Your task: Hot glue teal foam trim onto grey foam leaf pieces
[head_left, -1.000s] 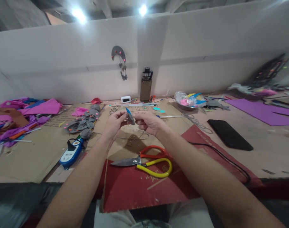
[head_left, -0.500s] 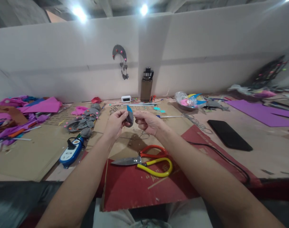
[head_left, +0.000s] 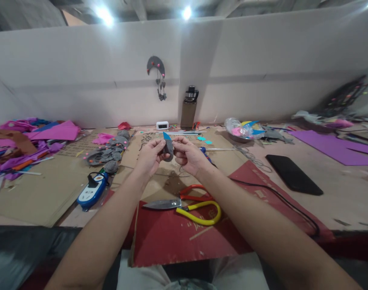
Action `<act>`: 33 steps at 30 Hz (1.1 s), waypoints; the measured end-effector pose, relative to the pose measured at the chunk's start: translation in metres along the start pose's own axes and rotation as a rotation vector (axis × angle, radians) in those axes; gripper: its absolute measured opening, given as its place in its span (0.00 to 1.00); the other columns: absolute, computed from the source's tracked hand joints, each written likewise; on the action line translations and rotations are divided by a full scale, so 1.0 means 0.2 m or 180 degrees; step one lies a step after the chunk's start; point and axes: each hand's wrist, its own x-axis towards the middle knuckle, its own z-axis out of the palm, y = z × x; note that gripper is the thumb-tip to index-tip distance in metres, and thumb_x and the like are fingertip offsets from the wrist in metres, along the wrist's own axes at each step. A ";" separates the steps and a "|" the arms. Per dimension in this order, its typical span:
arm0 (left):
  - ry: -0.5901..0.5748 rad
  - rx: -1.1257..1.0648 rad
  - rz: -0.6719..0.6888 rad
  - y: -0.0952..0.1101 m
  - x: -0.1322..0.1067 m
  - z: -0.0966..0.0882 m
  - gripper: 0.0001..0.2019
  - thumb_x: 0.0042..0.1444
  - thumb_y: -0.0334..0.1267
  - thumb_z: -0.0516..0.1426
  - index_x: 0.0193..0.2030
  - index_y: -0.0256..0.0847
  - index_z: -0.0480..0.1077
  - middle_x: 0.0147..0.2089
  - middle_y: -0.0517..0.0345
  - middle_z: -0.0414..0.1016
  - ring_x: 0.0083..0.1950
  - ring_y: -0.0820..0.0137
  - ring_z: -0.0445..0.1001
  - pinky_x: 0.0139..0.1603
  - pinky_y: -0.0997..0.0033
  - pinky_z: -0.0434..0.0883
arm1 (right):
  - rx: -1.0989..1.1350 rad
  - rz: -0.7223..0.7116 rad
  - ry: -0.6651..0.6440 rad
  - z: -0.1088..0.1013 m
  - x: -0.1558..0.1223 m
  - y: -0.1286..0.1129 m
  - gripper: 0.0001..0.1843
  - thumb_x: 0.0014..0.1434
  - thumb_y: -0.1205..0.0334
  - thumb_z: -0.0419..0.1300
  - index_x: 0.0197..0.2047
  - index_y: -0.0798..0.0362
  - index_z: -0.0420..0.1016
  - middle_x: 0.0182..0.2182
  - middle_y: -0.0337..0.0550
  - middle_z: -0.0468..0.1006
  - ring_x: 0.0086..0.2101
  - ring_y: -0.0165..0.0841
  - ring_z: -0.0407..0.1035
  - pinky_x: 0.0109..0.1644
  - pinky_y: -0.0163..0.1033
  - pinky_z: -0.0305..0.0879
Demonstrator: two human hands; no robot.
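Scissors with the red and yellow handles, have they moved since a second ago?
No. Judged against the red cardboard, the scissors lie in the same place, blades pointing to the picture's left.

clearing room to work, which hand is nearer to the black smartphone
Right. The right hand is raised to the left of the black smartphone, with a clear gap between them; the left hand is farther to the left.
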 end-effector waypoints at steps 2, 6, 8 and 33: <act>-0.0011 -0.0065 -0.0022 0.00 0.00 0.00 0.08 0.47 0.35 0.64 0.31 0.33 0.72 0.29 0.58 0.73 0.26 0.79 0.70 0.24 0.82 0.70 | -0.0029 -0.0073 0.0004 0.00 0.00 0.01 0.17 0.42 0.63 0.67 0.32 0.51 0.63 0.16 0.23 0.53 0.15 0.18 0.38 0.17 0.27 0.32; 0.0040 -0.0138 -0.0133 0.01 0.00 0.01 0.07 0.47 0.34 0.64 0.32 0.33 0.72 0.28 0.58 0.73 0.25 0.79 0.70 0.23 0.82 0.70 | -0.0215 -0.0319 0.0096 0.02 -0.01 0.02 0.16 0.42 0.61 0.67 0.32 0.50 0.65 0.17 0.24 0.53 0.16 0.18 0.38 0.17 0.28 0.33; 0.0046 -0.0143 -0.0207 0.01 0.00 0.02 0.07 0.48 0.34 0.64 0.32 0.33 0.73 0.28 0.58 0.74 0.24 0.79 0.69 0.22 0.82 0.69 | -0.0341 -0.0446 0.0160 0.03 -0.02 0.03 0.16 0.42 0.59 0.67 0.33 0.50 0.66 0.19 0.25 0.56 0.16 0.19 0.41 0.17 0.28 0.35; -0.0016 -0.0474 -0.0128 0.01 -0.02 0.04 0.07 0.48 0.33 0.64 0.33 0.36 0.70 0.27 0.62 0.71 0.23 0.80 0.68 0.22 0.82 0.68 | -0.0961 -0.1182 0.0070 0.05 -0.05 0.09 0.12 0.53 0.54 0.63 0.38 0.47 0.67 0.21 0.28 0.61 0.17 0.19 0.51 0.19 0.28 0.47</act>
